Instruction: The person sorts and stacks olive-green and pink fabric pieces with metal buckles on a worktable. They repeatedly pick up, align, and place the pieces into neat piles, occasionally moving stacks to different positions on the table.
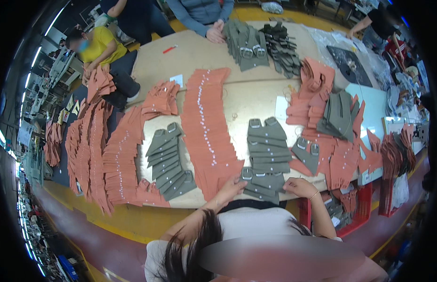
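Note:
A row of overlapping dark green fabric pieces with buckles (pixel 267 145) lies right in front of me. Its nearest green fabric piece with buckles (pixel 263 182) is between my two hands. My left hand (pixel 232 188) is closed at this piece's left edge, with the fingers drawn together. At its right edge, my right hand (pixel 300 187) pinches the fabric between thumb and fingers. To the left is another fanned row of green pieces (pixel 167 162). A long overlapping row of orange fabric pieces (pixel 209 127) lies between the two green rows.
More orange pieces (pixel 119 164) cover the table's left side. Orange and green piles (pixel 338 115) lie on the right, above a red crate (pixel 354 224). Green and black bundles (pixel 246 47) lie at the far edge, beside a person's hands (pixel 216 33). Another person in yellow (pixel 103 44) works far left.

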### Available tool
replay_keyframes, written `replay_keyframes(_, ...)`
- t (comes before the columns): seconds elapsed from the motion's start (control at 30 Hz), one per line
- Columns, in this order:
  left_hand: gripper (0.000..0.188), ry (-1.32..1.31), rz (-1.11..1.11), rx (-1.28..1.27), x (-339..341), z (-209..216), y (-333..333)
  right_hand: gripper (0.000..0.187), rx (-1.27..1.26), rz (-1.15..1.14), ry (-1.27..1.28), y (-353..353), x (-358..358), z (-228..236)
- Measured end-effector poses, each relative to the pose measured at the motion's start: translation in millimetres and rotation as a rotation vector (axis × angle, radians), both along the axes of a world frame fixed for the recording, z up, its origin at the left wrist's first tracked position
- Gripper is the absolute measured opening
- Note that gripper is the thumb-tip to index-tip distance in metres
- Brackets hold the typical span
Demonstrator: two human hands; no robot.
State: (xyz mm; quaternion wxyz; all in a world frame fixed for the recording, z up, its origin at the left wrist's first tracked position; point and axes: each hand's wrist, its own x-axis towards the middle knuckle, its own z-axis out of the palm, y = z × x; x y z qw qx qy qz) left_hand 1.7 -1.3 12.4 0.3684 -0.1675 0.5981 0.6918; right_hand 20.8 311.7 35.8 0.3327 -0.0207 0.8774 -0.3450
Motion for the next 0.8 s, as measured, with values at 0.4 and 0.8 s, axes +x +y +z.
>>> replay_keyframes(0.4, 0.042, 0.052, -0.038, -0.063, -6, -20, -2, 0.038, -0.066, -0.44, -0.013, -22, 35, -22)
replay_keyframes(0.8, 0.034, -0.003, -0.095, -0.085, -8, -17, -6, 0.036, 0.065, -0.493, 0.228, -28, 42, -33)
